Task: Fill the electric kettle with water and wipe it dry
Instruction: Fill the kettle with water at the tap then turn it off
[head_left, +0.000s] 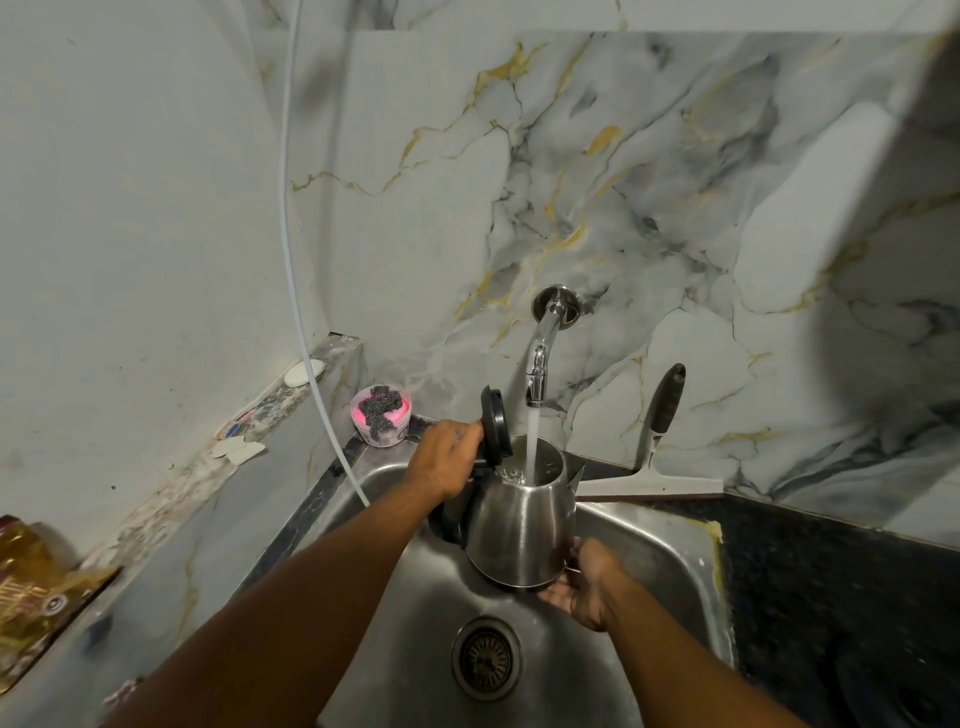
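Observation:
A steel electric kettle (522, 525) hangs over the sink (670, 551), its black lid (492, 423) swung open and upright. Water pours from the wall tap (540, 358) straight into the kettle's mouth. My left hand (444, 460) grips the black handle on the kettle's left side. My right hand (582, 584) cups the kettle's base from below at the right. No cloth is in view.
A pink tub with a steel scrubber (382, 415) stands at the sink's back left corner. A squeegee (654, 467) leans on the marble wall at the right. A white hose (291, 249) drops into the sink. The drain (485, 657) lies below. A dark counter (831, 597) lies to the right.

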